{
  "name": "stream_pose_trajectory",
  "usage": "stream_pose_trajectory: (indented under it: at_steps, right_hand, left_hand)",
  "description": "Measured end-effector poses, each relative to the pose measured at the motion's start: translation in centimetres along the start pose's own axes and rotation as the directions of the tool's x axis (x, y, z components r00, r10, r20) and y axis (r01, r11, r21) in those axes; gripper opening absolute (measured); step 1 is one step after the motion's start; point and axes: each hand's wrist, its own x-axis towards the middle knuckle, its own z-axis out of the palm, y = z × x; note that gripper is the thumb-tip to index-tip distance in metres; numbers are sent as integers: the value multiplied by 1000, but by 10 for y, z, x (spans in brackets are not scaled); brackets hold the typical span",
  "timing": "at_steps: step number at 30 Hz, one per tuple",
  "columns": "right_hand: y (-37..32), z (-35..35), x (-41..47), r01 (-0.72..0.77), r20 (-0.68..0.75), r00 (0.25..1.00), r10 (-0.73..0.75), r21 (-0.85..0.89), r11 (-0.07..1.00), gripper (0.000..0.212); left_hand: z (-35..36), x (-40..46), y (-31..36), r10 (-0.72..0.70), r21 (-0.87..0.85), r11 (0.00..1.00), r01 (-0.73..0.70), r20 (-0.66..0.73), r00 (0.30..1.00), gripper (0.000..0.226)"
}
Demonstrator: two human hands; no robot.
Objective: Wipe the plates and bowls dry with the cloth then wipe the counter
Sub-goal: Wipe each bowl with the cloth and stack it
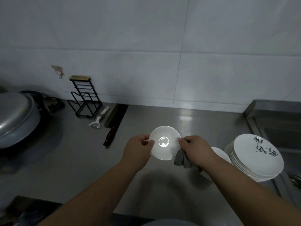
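Observation:
A small white bowl (164,142) is held above the steel counter (81,168), its round foot facing me. My left hand (138,150) grips its left rim, thumb on top. My right hand (195,150) pinches the right rim and holds a grey cloth (181,159) that hangs below the bowl. To the right stands a stack of white plates (254,157) with black brush marks on the top one. Another white dish (219,153) peeks out between my right wrist and the stack.
A cleaver (114,123) and a white peeler (97,119) lie at the back left beside a black wire rack (84,100). A lidded metal wok (16,118) sits far left. A sink (280,136) borders the counter on the right.

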Motion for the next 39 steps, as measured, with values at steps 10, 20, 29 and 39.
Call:
stream_pose_trajectory:
  at_steps: [10,20,29,39]
  right_hand:
    - [-76,-42,-45,169,-243,970,-27,585,794,37]
    - [-76,-64,-46,401,-438,877,-200,436,805,34]
    - [-86,-57,-67,588,-611,726,-316,313,746,43]
    - [-92,-59,-61,639,-505,656,-561,-23,769,65]
  left_hand:
    - [-11,-10,82,19,-502,864,-48,-62,998,28]
    - [-49,-9,127,-17,-848,411,336,361,932,22]
    - [-48,-13,130,80,-865,372,338,392,916,32]
    - [-34,-27,136,182,-846,448,288,402,897,34]
